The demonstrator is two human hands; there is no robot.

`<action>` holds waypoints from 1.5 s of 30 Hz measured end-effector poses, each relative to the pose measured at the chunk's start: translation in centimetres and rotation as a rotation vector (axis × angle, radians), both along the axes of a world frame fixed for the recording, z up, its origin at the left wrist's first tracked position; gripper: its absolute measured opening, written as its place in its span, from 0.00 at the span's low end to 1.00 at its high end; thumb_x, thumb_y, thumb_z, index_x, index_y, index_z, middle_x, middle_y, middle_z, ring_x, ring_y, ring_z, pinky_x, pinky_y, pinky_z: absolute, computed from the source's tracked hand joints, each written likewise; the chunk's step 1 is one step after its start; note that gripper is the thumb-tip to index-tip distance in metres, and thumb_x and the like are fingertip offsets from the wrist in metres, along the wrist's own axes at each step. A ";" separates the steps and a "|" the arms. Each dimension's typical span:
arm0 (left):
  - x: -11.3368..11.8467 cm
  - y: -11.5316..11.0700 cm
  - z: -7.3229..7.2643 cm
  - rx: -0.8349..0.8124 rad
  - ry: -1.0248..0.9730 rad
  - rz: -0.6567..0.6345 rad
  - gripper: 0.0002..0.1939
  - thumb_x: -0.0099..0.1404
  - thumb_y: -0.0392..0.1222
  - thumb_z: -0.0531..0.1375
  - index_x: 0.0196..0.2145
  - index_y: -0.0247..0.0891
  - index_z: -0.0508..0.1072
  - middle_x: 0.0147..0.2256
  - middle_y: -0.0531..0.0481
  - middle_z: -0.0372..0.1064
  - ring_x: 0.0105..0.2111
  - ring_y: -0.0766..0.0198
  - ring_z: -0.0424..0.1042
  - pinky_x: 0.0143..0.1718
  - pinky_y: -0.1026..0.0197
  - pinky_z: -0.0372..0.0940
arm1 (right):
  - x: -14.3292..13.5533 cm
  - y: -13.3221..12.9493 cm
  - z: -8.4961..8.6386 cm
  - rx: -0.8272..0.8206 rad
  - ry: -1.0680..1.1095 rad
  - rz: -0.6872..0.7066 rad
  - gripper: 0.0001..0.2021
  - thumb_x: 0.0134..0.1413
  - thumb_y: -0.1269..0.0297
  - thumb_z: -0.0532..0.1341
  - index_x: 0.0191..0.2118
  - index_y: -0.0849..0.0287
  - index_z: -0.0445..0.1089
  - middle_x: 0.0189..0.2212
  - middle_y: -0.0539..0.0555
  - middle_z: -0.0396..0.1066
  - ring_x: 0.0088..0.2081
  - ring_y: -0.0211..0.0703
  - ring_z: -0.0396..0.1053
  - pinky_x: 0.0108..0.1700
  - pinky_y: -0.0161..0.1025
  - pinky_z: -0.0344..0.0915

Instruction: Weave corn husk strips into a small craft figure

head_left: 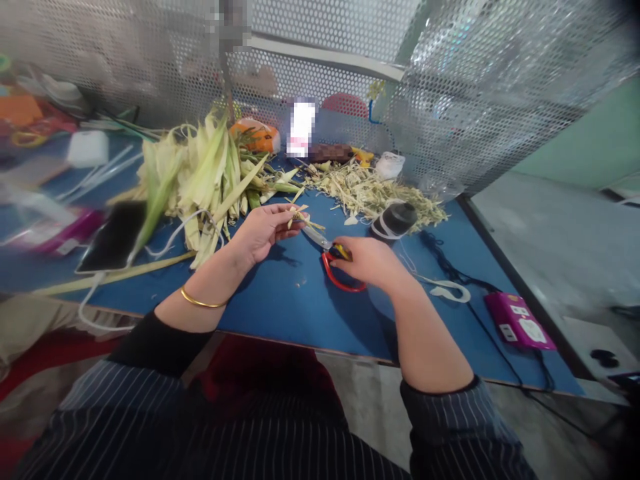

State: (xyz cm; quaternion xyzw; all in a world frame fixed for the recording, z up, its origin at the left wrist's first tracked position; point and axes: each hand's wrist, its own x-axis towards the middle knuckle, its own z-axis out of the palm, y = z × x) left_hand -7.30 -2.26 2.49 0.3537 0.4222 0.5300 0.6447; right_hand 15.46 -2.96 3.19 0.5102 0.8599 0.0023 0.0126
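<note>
Pale yellow leaf strip (300,217) is pinched between the fingertips of the left hand (260,232), held just above the blue surface (280,300) near its middle. The right hand (367,261) is closed through the red handles of the scissors (330,257), whose blades point at the strip and lie against or just short of it; contact cannot be confirmed. Judged step: trimming the strip. The next cut would call for a steady pinch and blades set squarely across the strip, clear of the fingertips. A heap of green-yellow leaves (200,177) lies toward the far left edge, shredded trimmings (370,190) toward the far right corner, with a dark spool (397,219) beside them. A phone (113,237) lies near the left edge and a pink device (520,321) at the right edge.
</note>
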 end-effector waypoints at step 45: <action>-1.7 -7.5 0.2 -0.106 0.196 -0.486 0.17 0.58 0.47 0.64 0.43 0.38 0.74 0.37 0.45 0.73 0.37 0.62 0.70 0.41 0.60 0.63 | -16.1 25.2 0.4 0.117 -0.250 0.375 0.15 0.56 0.65 0.54 0.44 0.64 0.73 0.43 0.64 0.72 0.43 0.53 0.69 0.41 0.43 0.58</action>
